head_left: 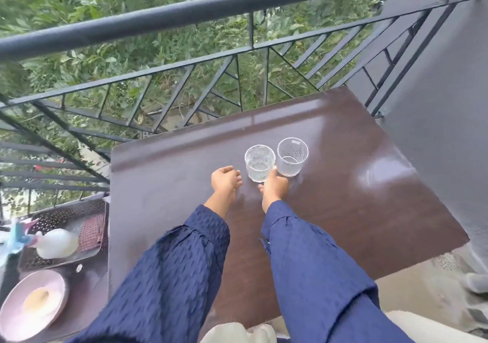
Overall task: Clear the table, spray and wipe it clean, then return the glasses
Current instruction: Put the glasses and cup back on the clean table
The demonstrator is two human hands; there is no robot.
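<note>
Two clear ribbed glasses stand side by side on the dark brown table (pixel 343 184). My right hand (pixel 274 188) reaches to the left glass (pixel 259 161), with a fingertip on its right side and the thumb at its near base, pinching it. The right glass (pixel 291 158) stands free, just beyond that hand. My left hand (pixel 225 181) hovers just left of the left glass, with its fingers loosely curled and holding nothing. Both arms wear blue sleeves.
On a lower surface at the left, a tray (pixel 34 262) holds a white spray bottle (pixel 56 242) with a blue trigger and a checked cloth (pixel 91 231). A pink plate (pixel 15 313) lies nearer. A black railing (pixel 184 12) borders the far side and a grey wall (pixel 435 131) the right.
</note>
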